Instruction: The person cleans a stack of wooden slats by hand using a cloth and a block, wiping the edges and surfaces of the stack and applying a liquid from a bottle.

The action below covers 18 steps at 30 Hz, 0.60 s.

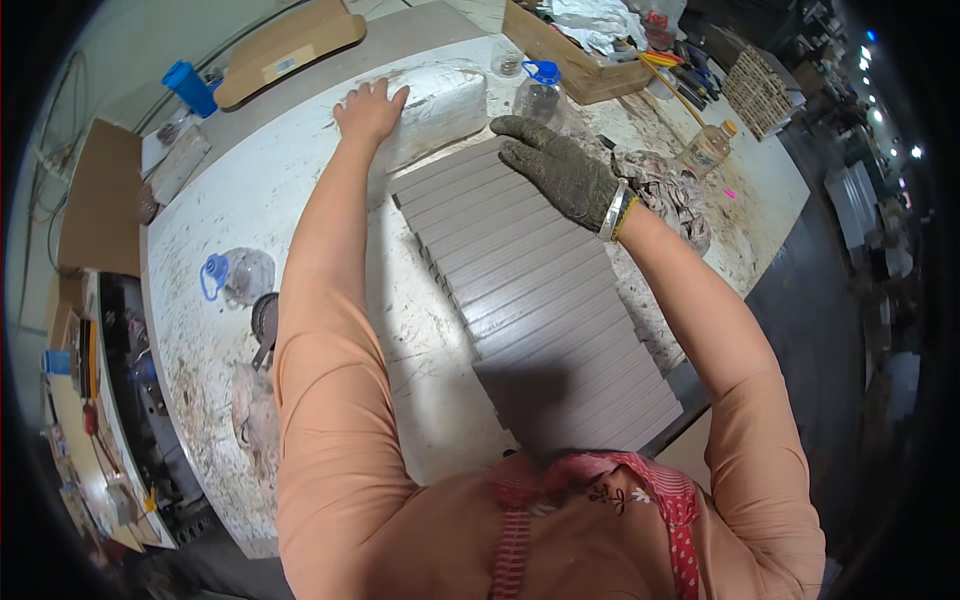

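Observation:
A long grey panel with raised parallel slats lies at a slant on the worktable, running from the middle toward my body. My right hand, in a dark, dirt-stained work glove, is over its far right corner with the fingers stretched out. Whether the glove presses on the panel, I cannot tell. My left hand is bare, its fingers spread at the left end of a shiny, pale block-like bundle that looks wrapped in clear film. That bundle sits just beyond the panel's far edge.
Around the white, stained worktable are a bottle with a blue cap, a crumpled rag, a clear bottle with an orange cap, and a wooden box. On the left lie another blue-topped container and a blue cup.

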### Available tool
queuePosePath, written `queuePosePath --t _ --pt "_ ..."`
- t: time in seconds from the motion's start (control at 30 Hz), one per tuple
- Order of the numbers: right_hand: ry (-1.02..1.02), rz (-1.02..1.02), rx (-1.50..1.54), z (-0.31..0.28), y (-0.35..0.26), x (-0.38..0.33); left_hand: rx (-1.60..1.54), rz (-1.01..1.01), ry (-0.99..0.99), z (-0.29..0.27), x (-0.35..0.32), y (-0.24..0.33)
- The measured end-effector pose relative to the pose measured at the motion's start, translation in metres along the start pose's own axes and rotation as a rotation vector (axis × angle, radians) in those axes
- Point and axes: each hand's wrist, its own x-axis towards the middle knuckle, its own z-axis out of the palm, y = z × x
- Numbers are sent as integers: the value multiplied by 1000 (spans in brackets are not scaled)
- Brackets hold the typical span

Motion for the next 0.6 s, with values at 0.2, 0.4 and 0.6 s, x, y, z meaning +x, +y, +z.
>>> queuePosePath --t 0.2,0.4,0.6 --pt "-41 206 130 -10 -23 4 52 -75 -348 0 34 -3" --pt "-44 262 140 -11 -26 5 -54 33 -341 -14 11 3" --pt "-22 284 68 -7 -34 7 -142 117 -335 -24 -16 -9"
